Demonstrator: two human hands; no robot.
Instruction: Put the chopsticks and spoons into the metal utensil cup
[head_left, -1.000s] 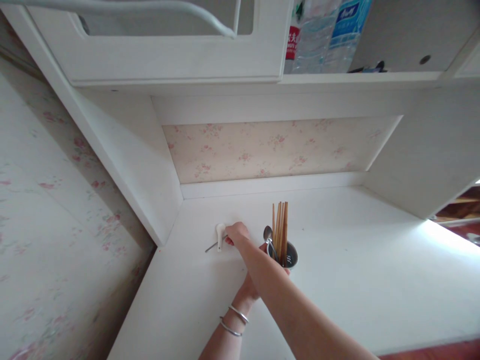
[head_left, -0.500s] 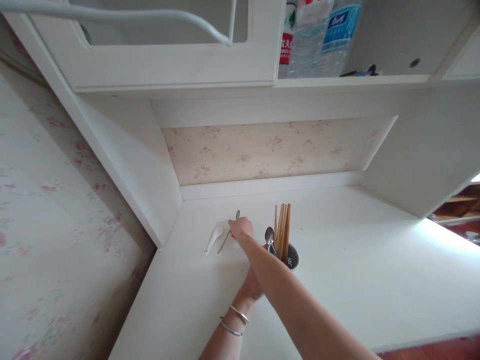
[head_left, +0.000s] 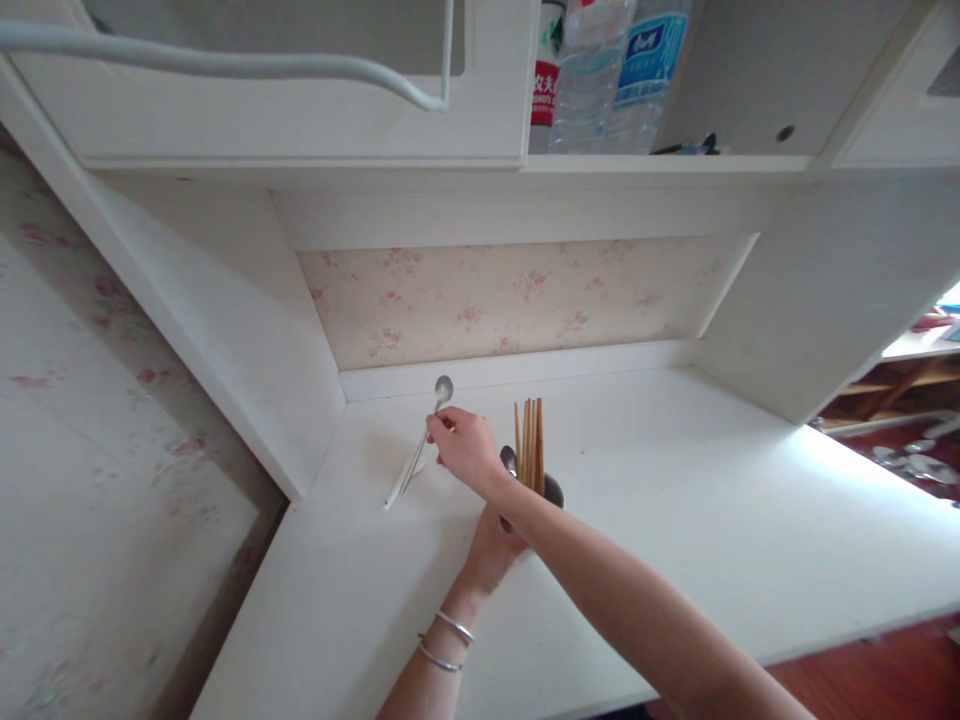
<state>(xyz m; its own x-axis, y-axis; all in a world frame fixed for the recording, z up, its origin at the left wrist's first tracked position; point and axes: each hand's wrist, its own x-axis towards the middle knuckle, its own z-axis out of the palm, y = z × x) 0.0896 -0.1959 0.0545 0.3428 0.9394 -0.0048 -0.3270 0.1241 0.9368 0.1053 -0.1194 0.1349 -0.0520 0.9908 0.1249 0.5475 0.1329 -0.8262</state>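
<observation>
My right hand pinches a long-handled metal spoon by its handle, with the bowl end up and the handle slanting down to the left. Just behind that handle a white spoon lies on the counter, partly covered from view. Below my right forearm, my left hand, with two silver bangles at the wrist, grips the left side of a dark metal utensil holder. Several wooden chopsticks and another metal spoon stand up in the holder. My right forearm hides part of it.
The white counter runs under a cabinet shelf that holds plastic bottles. A white cable-like bar crosses the upper left. Side panels close in the left and right.
My right hand has lifted the metal spoon off the counter and tilted its bowl upward. My left hand stays at the holder. The whole view has shifted slightly.
</observation>
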